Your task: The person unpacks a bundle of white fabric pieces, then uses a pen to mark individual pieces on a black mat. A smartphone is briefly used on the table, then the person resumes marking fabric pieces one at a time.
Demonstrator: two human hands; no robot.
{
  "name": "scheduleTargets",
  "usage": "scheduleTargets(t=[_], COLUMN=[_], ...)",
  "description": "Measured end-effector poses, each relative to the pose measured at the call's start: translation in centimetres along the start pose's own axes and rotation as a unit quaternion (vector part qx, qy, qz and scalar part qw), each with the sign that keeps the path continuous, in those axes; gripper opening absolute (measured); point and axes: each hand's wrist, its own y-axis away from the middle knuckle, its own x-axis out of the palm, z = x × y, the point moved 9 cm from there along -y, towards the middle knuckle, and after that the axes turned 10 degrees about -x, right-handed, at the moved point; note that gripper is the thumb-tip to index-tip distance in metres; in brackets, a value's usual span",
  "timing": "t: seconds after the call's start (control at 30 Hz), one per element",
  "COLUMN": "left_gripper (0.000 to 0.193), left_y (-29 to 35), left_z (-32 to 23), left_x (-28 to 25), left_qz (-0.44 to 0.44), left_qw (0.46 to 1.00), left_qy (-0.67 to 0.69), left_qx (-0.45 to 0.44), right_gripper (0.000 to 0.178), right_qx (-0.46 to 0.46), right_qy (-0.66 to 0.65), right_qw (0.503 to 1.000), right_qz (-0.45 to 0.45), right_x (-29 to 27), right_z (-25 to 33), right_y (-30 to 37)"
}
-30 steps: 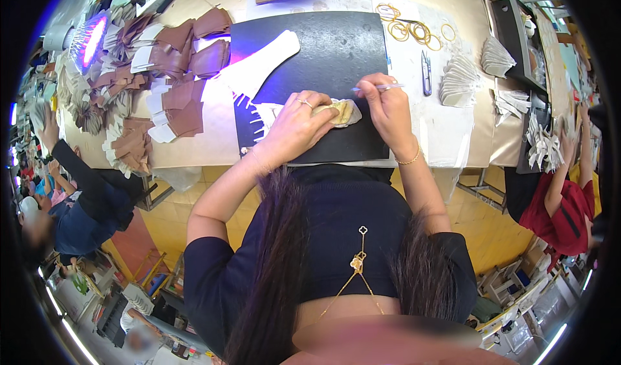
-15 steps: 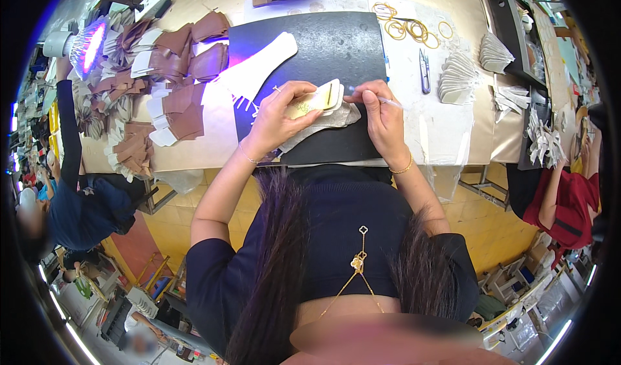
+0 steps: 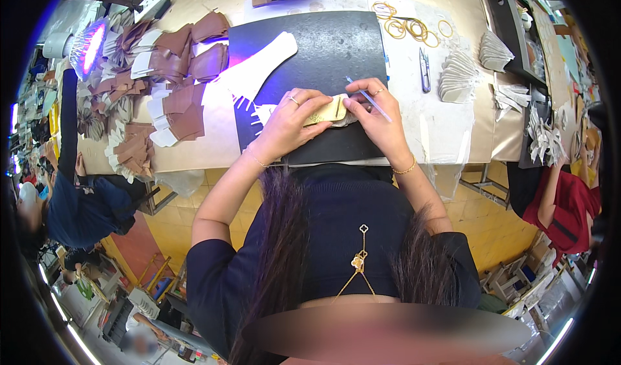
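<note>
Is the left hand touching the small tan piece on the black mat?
Touching. The head view shows the left hand with its fingers laid over the left end of the tan piece, with no gap between them, above the black mat.

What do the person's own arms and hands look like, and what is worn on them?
Both forearms are bare; dark navy sleeves end above the elbows. The left hand wears a ring and a thin wrist chain. The right hand wears a ring and a gold beaded bracelet.

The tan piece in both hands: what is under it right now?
Under the tan piece lies the black mat, with a pale scrap showing at its lower right edge. The left hand and right hand cover the rest beneath it.
</note>
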Motion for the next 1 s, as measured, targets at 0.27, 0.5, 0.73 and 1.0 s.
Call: scheduleTargets(t=[0.27, 0.5, 0.73, 1.0], left_gripper=[0.054, 0.050, 0.045, 0.046], left_y=[0.0, 0.5, 1.0, -5.0], left_z=[-0.2, 0.6, 0.4, 6.9], left_x=[-0.2, -4.9, -16.2, -8.0], left_qz=[0.022, -0.077, -0.218, -0.074], left_qw=[1.000, 0.988, 0.971, 0.967], left_qy=[0.013, 0.116, -0.074, -0.185], left_qx=[0.006, -0.067, -0.069, -0.156], right_gripper=[0.019, 0.024, 0.024, 0.020], right_qx=[0.100, 0.108, 0.059, 0.015], right_qy=[-0.237, -0.280, -0.197, -0.153], right_qw=[0.965, 0.953, 0.978, 0.987], right_qz=[-0.039, -0.042, -0.025, -0.044], right_x=[1.6, 2.8, 2.8, 1.3], right_z=[-2.5, -1.8, -0.9, -0.9], right_y=[0.3, 1.2, 1.1, 1.5])
